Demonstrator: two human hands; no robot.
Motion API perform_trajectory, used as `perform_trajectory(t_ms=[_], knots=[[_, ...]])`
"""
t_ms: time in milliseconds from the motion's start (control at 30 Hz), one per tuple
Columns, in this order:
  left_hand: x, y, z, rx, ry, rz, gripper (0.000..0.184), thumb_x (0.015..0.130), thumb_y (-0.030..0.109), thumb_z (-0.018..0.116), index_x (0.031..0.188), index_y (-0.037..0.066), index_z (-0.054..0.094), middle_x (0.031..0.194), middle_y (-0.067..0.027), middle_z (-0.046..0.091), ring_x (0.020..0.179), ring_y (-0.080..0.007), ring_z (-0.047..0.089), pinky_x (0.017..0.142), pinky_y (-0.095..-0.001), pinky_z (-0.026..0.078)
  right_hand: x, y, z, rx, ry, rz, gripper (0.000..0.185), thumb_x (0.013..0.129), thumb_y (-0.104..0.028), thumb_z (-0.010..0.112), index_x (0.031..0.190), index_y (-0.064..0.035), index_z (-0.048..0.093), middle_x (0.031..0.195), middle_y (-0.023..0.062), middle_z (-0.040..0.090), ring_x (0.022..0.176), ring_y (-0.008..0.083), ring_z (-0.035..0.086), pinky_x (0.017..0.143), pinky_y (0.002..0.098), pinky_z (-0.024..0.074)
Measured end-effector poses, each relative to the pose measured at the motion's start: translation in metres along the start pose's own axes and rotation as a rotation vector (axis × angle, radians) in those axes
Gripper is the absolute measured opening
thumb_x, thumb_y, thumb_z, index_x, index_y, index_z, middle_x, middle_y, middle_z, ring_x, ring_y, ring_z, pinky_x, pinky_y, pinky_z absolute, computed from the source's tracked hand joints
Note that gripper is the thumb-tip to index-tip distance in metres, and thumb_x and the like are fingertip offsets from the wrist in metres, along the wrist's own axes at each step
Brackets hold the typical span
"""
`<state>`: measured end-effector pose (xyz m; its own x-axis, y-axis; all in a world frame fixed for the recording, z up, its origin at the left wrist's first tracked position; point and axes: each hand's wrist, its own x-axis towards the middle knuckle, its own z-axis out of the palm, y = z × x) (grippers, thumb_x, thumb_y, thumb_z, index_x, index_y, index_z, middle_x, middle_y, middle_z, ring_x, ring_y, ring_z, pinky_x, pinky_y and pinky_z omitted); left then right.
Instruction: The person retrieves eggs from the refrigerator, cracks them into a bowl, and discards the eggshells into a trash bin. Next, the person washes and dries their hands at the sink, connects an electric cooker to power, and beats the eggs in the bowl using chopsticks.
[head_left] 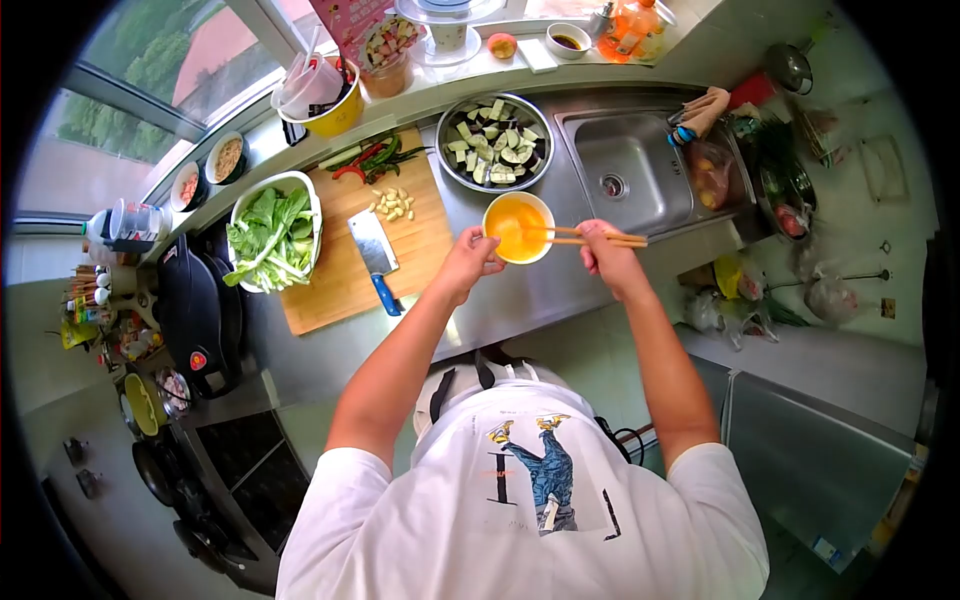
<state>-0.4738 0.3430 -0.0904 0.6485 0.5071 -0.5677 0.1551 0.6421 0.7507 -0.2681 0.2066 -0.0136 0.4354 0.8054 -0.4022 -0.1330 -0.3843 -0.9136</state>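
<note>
My left hand (470,262) grips the rim of a small white bowl (491,213) at its left side. Inside the bowl is an orange-yellow liquid that looks like beaten egg (512,222). A pair of chopsticks (570,236) is held in my right hand (606,255), closed around them, with their tips in the liquid. Just beyond the bowl stands a metal basin (541,118) of cut eggplant (492,145). To the left, a cleaver (375,246) with a blue handle lies on a wooden cutting board (330,310), near garlic cloves (394,204) and red and green peppers (372,160).
A white basket of leafy greens (272,232) overlaps the board's left side. The sink (640,190) is on the right. A black electric griddle (195,310) stands at far left, above the stove (250,470). Containers line the windowsill, including a yellow bucket (340,118).
</note>
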Motion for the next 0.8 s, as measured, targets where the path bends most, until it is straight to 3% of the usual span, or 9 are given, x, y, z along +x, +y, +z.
perform_trajectory(t_ms=[300, 433, 533, 633, 800], knots=[[0.002, -0.012, 0.000, -0.018, 0.064, -0.013, 0.041, 0.092, 0.023, 0.053, 0.125, 0.003, 0.040, 0.102, -0.0103, 0.056, 0.084, -0.0179, 0.060, 0.082, -0.0343, 0.053, 0.001, 0.006, -0.001, 0.025, -0.099, 0.096, 0.024, 0.097, -0.029, 0.050, 0.095, -0.0063, 0.059, 0.058, -0.0024, 0.048, 0.050, 0.0052, 0.042, 0.046, 0.0207, 0.0353], [-0.003, -0.017, 0.001, -0.035, 0.076, -0.021, 0.038, 0.093, 0.024, 0.053, 0.123, 0.003, 0.041, 0.099, -0.0099, 0.057, 0.082, -0.0180, 0.061, 0.082, -0.0346, 0.053, 0.008, 0.008, -0.006, 0.023, 0.016, 0.016, 0.025, 0.096, -0.030, 0.051, 0.095, -0.0062, 0.058, 0.058, -0.0028, 0.049, 0.051, 0.0054, 0.043, 0.047, 0.0208, 0.0362], [-0.006, -0.020, -0.001, -0.030, 0.087, 0.000, 0.038, 0.093, 0.025, 0.053, 0.122, 0.004, 0.042, 0.097, -0.0097, 0.058, 0.082, -0.0181, 0.061, 0.081, -0.0342, 0.053, 0.001, 0.008, 0.002, 0.005, -0.194, 0.120, 0.025, 0.097, -0.031, 0.050, 0.095, -0.0065, 0.057, 0.058, -0.0030, 0.049, 0.051, 0.0047, 0.042, 0.047, 0.0209, 0.0363], [-0.008, -0.021, 0.000, -0.031, 0.086, 0.002, 0.037, 0.093, 0.025, 0.053, 0.122, 0.004, 0.042, 0.095, -0.0094, 0.058, 0.083, -0.0181, 0.061, 0.082, -0.0336, 0.053, 0.005, 0.008, -0.005, 0.063, -0.005, 0.040, 0.025, 0.097, -0.030, 0.050, 0.095, -0.0063, 0.057, 0.059, -0.0026, 0.049, 0.051, 0.0052, 0.043, 0.048, 0.0212, 0.0371], [-0.006, -0.025, -0.003, -0.036, 0.108, -0.031, 0.034, 0.094, 0.023, 0.052, 0.121, 0.005, 0.043, 0.095, -0.0082, 0.057, 0.082, -0.0163, 0.060, 0.081, -0.0332, 0.053, 0.002, 0.020, 0.003, 0.028, -0.123, 0.070, 0.026, 0.098, -0.031, 0.048, 0.098, -0.0074, 0.058, 0.061, -0.0020, 0.049, 0.053, 0.0048, 0.045, 0.049, 0.0197, 0.0368]])
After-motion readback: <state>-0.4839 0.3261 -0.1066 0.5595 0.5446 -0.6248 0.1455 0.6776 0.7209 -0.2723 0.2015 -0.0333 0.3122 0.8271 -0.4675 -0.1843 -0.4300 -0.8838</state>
